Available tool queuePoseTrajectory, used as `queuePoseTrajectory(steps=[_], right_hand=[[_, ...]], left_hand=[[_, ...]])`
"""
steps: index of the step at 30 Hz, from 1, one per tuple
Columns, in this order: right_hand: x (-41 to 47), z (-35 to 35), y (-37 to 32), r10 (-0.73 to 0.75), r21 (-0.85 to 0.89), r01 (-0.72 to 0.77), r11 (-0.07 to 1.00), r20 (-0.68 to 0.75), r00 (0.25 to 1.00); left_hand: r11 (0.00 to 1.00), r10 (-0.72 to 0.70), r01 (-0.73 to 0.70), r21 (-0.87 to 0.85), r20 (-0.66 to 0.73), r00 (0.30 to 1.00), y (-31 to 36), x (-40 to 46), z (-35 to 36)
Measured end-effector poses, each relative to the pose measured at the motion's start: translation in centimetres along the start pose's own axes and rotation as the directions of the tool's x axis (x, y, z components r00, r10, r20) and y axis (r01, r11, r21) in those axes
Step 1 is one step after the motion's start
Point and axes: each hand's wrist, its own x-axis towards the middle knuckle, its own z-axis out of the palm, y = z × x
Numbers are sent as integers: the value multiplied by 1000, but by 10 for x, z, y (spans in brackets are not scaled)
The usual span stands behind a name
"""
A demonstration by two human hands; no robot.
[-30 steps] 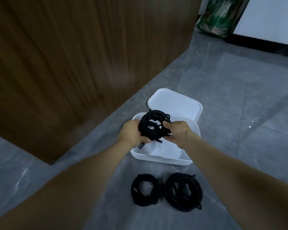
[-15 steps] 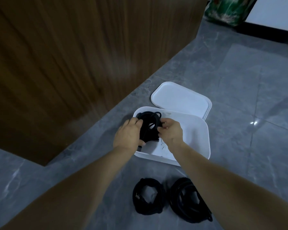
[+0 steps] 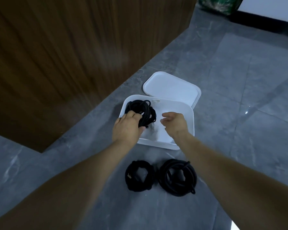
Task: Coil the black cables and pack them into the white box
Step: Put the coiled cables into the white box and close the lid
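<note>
A white box (image 3: 188,120) stands open on the grey floor. A coiled black cable (image 3: 142,110) lies in its left half. My left hand (image 3: 127,127) is over the box's near left corner, its fingers curled on that coil. My right hand (image 3: 173,122) hovers over the middle of the box, fingers apart and holding nothing. Two more coiled black cables lie on the floor in front of the box: a smaller one (image 3: 139,175) on the left and a larger one (image 3: 177,176) on the right, between my forearms.
The box's white lid (image 3: 171,87) lies flat behind the box, touching its far edge. A dark wooden panel (image 3: 65,55) rises on the left. A green bag (image 3: 219,4) and a white wall with a black skirting are at the far right.
The coil has been lowered into the left side of the box. My right hand has let go of it and drawn back to the right; my left hand stays on it.
</note>
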Motion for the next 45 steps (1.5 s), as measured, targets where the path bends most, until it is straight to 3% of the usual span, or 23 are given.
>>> queuePoseTrajectory(steps=[3, 7, 10, 15, 22, 26, 35, 40, 45], right_hand=[[-24, -23, 11, -54, -36, 53, 998, -50, 997], [-61, -52, 35, -59, -57, 53, 997, -101, 993], [-86, -66, 61, -3, -114, -10, 993, -116, 993], [-106, -67, 105, 156, -163, -156, 974, -12, 988], [-114, -57, 127, 286, -13, -286, 958, 90, 954], [-117, -58, 128, 307, 148, -324, 934, 124, 943], [-120, -89, 103, 232, 198, -237, 951, 49, 972], [-122, -118, 67, 185, 223, -178, 958, -8, 983], [-106, -113, 22, 124, 325, -97, 941, -65, 990]], left_hand=[[995, 60, -61, -74, -18, 998, 18, -26, 4], [982, 88, -74, -171, 78, 993, 41, -65, 18], [969, -17, 69, -238, 212, 977, 55, -87, 30], [881, -242, 390, -268, 453, 858, 76, -101, 42], [799, -281, 521, -299, 581, 764, 74, -97, 62], [690, -272, 591, -418, 608, 746, 67, -95, 66], [489, -143, 589, -644, 607, 782, 85, -85, 55], [504, -118, 506, -700, 524, 843, 112, -67, 23], [536, -100, 352, -768, 356, 929, 113, -26, -19]])
